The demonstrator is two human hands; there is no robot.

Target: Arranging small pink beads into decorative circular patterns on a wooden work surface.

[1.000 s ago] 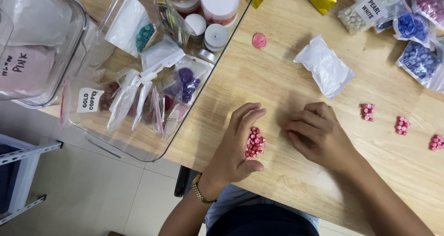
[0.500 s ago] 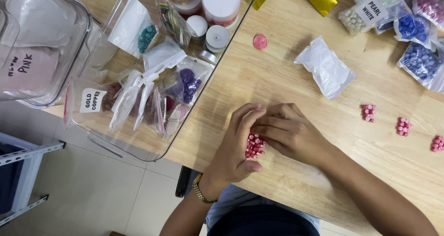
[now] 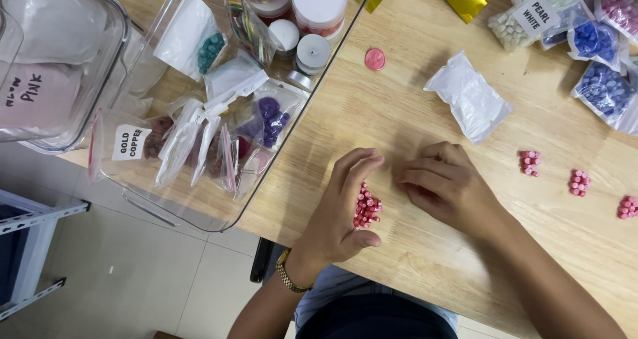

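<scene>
The left hand (image 3: 342,209) cups a heap of pink beads (image 3: 367,207) in its half-open palm, while just beside it the right hand (image 3: 446,185) rests on the wooden table (image 3: 412,113), fingers loosely curled, holding nothing visible.

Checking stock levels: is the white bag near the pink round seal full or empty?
Cannot tell for sure: the white bag lies flat on the table, slightly puffed, but its opaque film hides any contents.

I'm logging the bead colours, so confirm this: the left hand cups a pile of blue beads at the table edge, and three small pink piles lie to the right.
Wrong in one respect: the head view shows the left hand cupping pink beads, not blue. It is at the table edge, and three small pink piles do lie to the right.
</scene>
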